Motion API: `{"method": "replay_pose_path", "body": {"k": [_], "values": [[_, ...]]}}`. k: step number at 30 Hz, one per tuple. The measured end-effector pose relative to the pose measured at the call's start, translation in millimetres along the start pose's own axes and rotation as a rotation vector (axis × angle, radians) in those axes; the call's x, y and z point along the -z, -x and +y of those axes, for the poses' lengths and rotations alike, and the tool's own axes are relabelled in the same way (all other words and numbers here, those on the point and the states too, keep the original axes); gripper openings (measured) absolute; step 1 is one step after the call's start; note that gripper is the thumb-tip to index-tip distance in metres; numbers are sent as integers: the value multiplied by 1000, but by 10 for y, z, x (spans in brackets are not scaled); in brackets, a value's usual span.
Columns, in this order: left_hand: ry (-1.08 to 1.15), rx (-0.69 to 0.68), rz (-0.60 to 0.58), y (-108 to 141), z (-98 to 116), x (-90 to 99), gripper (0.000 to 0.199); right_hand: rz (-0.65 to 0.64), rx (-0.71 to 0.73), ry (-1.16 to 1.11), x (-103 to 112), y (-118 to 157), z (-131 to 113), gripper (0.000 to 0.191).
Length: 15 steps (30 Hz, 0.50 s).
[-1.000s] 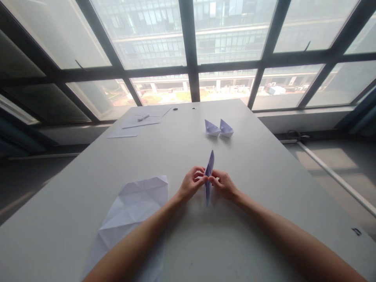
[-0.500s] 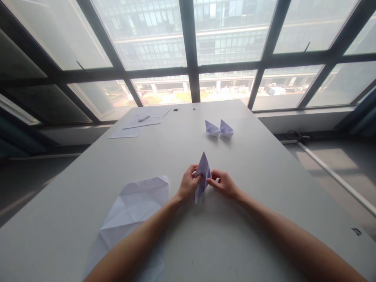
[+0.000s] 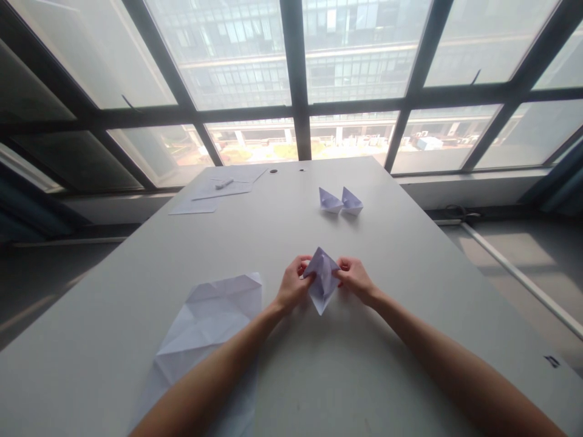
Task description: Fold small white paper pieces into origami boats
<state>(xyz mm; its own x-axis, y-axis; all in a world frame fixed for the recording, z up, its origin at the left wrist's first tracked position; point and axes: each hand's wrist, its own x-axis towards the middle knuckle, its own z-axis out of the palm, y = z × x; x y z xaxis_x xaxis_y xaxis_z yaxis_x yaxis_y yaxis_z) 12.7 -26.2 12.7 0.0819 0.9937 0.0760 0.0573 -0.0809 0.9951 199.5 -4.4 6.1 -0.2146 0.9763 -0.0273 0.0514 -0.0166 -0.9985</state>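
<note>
Head view: a folded paper piece (image 3: 322, 279) is held between both hands above the near-middle part of the white bench (image 3: 392, 261). Its left corner is pinched by the left hand (image 3: 294, 283), with the thumb laid on the near face; its right corner is pinched by the right hand (image 3: 357, 279). Both grips are narrow and closed on paper.

Change noted: one second earlier the piece is presented almost edge-on, as a thin upright blade, with the hands close together. Now its face is spread into a diamond, a raised fold is exposed along the middle, and the hands are set farther apart. The layers are therefore judged to be drawn open, and the work is judged to be at a shaping step rather than at creasing.

Two paper boats (image 3: 330, 202) are placed side by side beyond the hands, unchanged in position. A creased paper sheet (image 3: 217, 312) is laid at the left, partly covered by the left forearm. Flat paper sheets (image 3: 194, 205) are left at the far-left corner.
</note>
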Motion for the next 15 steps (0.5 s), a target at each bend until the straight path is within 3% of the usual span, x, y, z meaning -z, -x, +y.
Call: {"method": "replay_pose_path", "body": {"k": [5,11,15], "values": [[19,-24,-39,-11,2,-8,38,52,55,63,23,-12,32,17],[111,29,-171,-22,26,-2,47,-37,44,-11,21,6,-5,15],[63,7,-150,-30,12,-5,39,-48,34,-63,14,-7,-28,18]]}}
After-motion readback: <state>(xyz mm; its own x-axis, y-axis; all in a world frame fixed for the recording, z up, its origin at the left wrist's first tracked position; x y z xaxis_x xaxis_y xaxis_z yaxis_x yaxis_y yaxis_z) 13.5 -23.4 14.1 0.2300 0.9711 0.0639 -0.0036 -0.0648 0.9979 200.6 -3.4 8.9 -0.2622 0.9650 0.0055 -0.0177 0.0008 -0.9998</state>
